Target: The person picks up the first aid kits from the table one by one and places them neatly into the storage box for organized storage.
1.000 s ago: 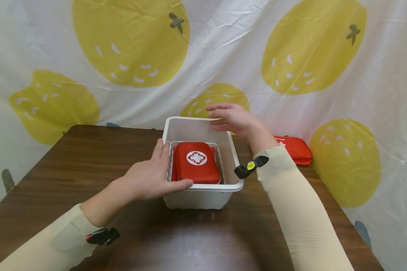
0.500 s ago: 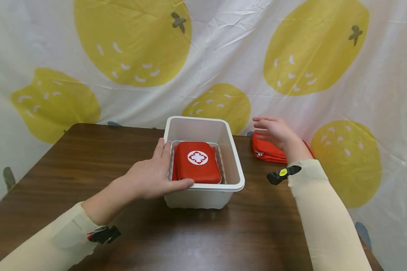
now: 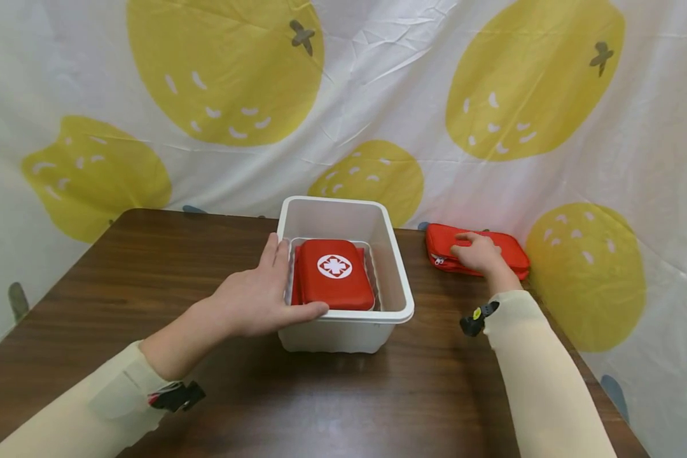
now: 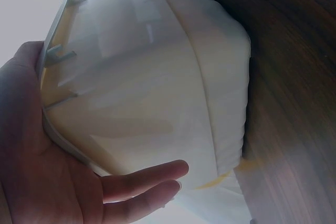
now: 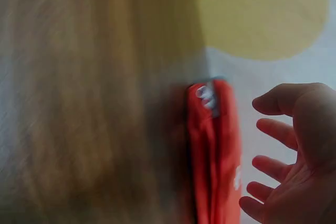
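Observation:
A white plastic bin (image 3: 343,334) stands on the table, with a red first aid case (image 3: 349,289) bearing a white cross emblem inside it. My left hand (image 3: 252,305) rests against the bin's near left corner. Its thumb lies along the front rim and its straight fingers lie along the left side; the left wrist view shows those fingers (image 4: 152,177) by the outer wall. My right hand (image 3: 481,254) is over a red zippered pouch (image 3: 512,251). In the right wrist view its fingers are spread and apart from the pouch (image 5: 210,150), holding nothing.
A clear tray (image 3: 376,299) lies in the bin under the red case, with more red material at the case's left edge. The brown wooden table (image 3: 149,273) ends at a white curtain (image 3: 378,76) printed with yellow fruit, close behind the bin and the pouch.
My right hand has moved from above the bin to the right, then lowered over the red pouch. The left hand stays at the bin's corner.

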A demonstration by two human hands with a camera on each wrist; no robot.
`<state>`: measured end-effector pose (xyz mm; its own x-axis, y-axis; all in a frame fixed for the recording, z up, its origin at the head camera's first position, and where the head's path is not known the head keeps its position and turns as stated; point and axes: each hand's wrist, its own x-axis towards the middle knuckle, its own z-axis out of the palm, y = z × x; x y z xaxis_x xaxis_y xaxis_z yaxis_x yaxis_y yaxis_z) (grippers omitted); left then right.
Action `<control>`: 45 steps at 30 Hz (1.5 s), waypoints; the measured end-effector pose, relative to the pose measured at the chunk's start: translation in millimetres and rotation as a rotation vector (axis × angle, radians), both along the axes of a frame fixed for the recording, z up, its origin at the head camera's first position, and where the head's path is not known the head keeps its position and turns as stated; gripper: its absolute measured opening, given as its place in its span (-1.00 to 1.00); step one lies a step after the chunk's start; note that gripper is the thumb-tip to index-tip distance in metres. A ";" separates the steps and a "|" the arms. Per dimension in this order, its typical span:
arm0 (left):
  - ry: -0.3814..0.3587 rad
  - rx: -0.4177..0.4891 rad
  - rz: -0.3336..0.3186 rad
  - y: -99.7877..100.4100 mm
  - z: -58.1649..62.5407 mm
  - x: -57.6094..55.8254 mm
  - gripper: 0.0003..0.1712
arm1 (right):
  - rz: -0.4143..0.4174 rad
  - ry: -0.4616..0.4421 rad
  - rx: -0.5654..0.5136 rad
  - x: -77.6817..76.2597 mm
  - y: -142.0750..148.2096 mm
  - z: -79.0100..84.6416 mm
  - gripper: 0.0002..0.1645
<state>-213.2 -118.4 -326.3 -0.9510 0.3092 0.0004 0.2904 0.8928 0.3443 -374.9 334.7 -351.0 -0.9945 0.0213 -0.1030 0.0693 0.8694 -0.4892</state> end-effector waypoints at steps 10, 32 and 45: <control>0.005 0.004 -0.004 0.4 -0.5 -0.1 0.58 | 0.020 -0.114 0.097 -2.8 8.6 -26.2 0.05; 0.002 0.009 -0.007 -1.1 2.0 0.9 0.57 | 0.162 -0.042 0.122 23.8 28.3 -15.9 -0.37; -0.002 0.005 -0.004 -0.8 2.0 1.4 0.57 | 0.257 -0.042 0.066 36.2 31.3 -16.0 -0.68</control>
